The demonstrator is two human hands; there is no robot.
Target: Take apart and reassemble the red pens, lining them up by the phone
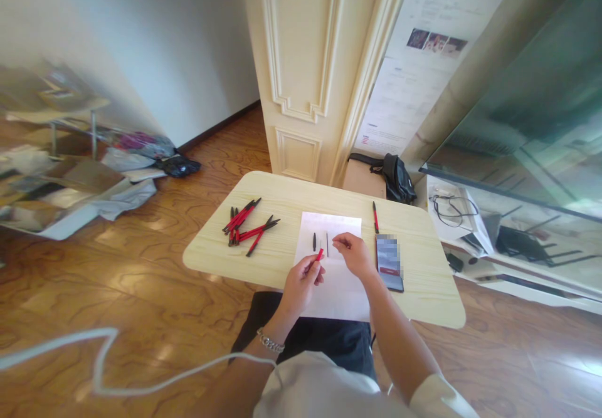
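Observation:
My left hand point(301, 280) is closed in a pinch on a short red pen barrel point(320, 254), held just above a white sheet of paper point(333, 280). My right hand point(353, 254) rests on the sheet with fingers curled and fingertips pinched near a thin black refill point(327, 244) lying there; whether it grips anything is unclear. A small black pen tip piece point(314, 241) lies on the paper left of the refill. A pile of several red-and-black pens point(247, 222) sits on the left part of the light wooden table point(263, 255).
One red-and-black pen point(375, 217) lies alone beyond the paper, and a phone point(389, 262) lies to its right. A cream door point(305, 73) and a black bag point(397, 178) stand behind the table. Clutter lies on the floor at left; a glass-topped shelf at right.

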